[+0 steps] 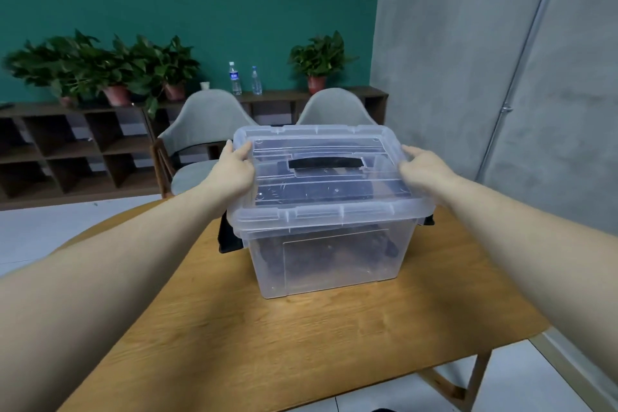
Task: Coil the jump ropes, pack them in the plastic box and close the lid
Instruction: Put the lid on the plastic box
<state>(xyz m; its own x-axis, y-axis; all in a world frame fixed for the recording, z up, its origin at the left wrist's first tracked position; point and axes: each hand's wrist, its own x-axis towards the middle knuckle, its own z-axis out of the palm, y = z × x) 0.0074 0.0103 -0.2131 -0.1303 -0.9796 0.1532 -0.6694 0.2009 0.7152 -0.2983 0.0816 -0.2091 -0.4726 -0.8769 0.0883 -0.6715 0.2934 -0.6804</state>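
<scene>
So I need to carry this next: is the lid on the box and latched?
On, but not latched. The lid covers the box, and the black latch hangs down unclipped.

The clear plastic box (329,261) stands upright, its clear lid (321,174) on top, dark ropes (384,244) dimly visible inside.

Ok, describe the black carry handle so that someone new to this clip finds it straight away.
Start at the wooden table and the clear plastic box standing on it. The box carries a clear lid, held at its two ends by the left hand and right hand. The handle is the black bar in the lid's centre recess, the only opaque part there.
</scene>
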